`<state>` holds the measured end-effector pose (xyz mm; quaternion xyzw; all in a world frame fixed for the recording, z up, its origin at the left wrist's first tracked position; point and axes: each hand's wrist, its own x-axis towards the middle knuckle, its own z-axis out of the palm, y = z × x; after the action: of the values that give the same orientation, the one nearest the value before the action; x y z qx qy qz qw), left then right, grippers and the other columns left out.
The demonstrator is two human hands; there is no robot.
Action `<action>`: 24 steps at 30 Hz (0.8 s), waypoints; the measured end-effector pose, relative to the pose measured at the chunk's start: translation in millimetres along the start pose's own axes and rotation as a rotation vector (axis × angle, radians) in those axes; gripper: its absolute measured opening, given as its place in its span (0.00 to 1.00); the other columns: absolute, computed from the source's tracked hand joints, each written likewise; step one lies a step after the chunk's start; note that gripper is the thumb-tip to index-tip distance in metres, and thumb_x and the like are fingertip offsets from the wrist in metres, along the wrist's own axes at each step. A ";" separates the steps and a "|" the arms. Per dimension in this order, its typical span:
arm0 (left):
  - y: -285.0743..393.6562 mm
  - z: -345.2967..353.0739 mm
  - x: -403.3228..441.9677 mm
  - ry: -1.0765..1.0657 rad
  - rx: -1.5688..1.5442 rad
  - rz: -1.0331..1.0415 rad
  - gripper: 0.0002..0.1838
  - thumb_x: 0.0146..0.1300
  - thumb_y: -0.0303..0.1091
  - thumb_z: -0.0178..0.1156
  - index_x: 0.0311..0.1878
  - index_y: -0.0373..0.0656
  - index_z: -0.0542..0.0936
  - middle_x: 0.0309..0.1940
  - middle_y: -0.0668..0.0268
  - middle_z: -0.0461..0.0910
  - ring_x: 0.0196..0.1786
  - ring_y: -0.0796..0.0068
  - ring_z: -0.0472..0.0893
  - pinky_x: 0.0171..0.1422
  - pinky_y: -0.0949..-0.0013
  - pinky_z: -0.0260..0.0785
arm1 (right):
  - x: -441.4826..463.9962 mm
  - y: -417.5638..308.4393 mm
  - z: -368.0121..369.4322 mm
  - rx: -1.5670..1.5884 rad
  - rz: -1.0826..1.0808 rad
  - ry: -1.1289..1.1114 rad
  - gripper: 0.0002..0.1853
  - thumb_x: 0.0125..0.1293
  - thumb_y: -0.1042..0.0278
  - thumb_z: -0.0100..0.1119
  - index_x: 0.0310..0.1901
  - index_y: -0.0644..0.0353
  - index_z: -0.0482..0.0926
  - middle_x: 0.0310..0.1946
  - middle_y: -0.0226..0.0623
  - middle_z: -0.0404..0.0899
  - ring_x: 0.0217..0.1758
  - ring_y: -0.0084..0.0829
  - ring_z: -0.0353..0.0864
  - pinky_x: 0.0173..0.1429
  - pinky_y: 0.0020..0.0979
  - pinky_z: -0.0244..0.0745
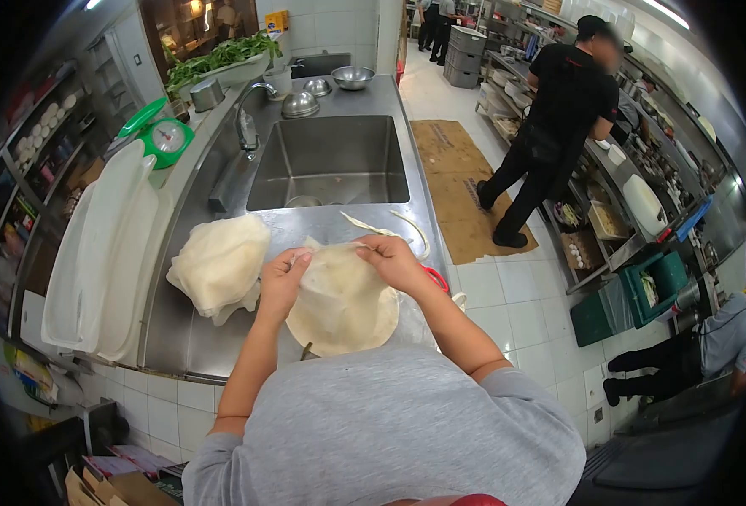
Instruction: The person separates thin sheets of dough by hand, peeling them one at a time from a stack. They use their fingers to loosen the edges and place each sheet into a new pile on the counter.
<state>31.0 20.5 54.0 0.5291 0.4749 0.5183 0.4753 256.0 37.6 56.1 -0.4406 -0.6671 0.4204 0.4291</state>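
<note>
A thin, pale, translucent spring roll wrapper (326, 282) is stretched between my two hands. My left hand (282, 277) pinches its left edge. At the upper right edge, the fingers of my right hand (390, 260) are closed on it. Below lies a stack of round wrappers (377, 325), partly hidden by the raised sheet. To the left, a loose heap of wrappers (217, 266) rests on the steel counter. Narrow pale strips (415, 228) lie beyond my right hand. A red loop-shaped handle (435, 279) shows beside my right forearm.
A steel sink (331, 160) lies ahead, with a faucet (245, 126) at its left. White trays (94, 261) and a green scale (169, 139) stand left. Metal bowls (353, 78) sit behind. A person in black (558, 110) stands on the right, near shelves; another is lower right.
</note>
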 end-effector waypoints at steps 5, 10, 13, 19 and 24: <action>1.5 -7.2 3.5 -0.060 0.020 0.006 0.14 0.63 0.39 0.61 0.41 0.36 0.79 0.27 0.72 0.77 0.31 0.86 0.73 0.37 0.80 0.66 | 2.4 -5.1 -7.6 0.106 0.049 -0.005 0.12 0.65 0.69 0.55 0.47 0.65 0.79 0.32 0.34 0.81 0.35 0.19 0.75 0.42 0.25 0.71; -9.8 19.0 1.7 -0.079 0.032 0.063 0.17 0.61 0.42 0.63 0.43 0.36 0.77 0.30 0.69 0.79 0.33 0.84 0.75 0.37 0.78 0.68 | -8.4 -27.7 8.5 0.172 -0.052 -0.172 0.11 0.66 0.70 0.55 0.45 0.65 0.79 0.33 0.30 0.81 0.36 0.18 0.75 0.42 0.24 0.70; 0.9 4.8 1.4 -0.220 0.175 -0.262 0.16 0.62 0.40 0.62 0.43 0.36 0.77 0.35 0.69 0.79 0.35 0.83 0.75 0.39 0.78 0.68 | -9.3 -32.5 0.8 0.221 0.032 -0.134 0.09 0.67 0.70 0.55 0.44 0.65 0.79 0.33 0.29 0.81 0.36 0.17 0.75 0.42 0.23 0.71; 6.9 8.8 -5.4 -0.106 -0.281 -0.052 0.09 0.64 0.35 0.56 0.40 0.39 0.78 0.30 0.74 0.76 0.29 0.84 0.72 0.35 0.80 0.65 | -3.4 -23.9 -27.5 0.232 0.186 -0.153 0.10 0.66 0.68 0.55 0.44 0.63 0.78 0.33 0.27 0.80 0.35 0.16 0.76 0.42 0.20 0.71; 1.6 11.6 -4.0 -0.093 -0.292 -0.019 0.07 0.64 0.34 0.55 0.33 0.41 0.77 0.26 0.76 0.75 0.27 0.88 0.68 0.33 0.82 0.61 | -2.0 -25.9 -25.9 0.229 0.159 -0.254 0.12 0.63 0.70 0.58 0.45 0.65 0.77 0.34 0.30 0.80 0.38 0.18 0.77 0.43 0.22 0.72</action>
<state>42.6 16.2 55.0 0.4734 0.3768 0.5523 0.5735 275.0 33.8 87.3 -0.3836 -0.6269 0.5785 0.3539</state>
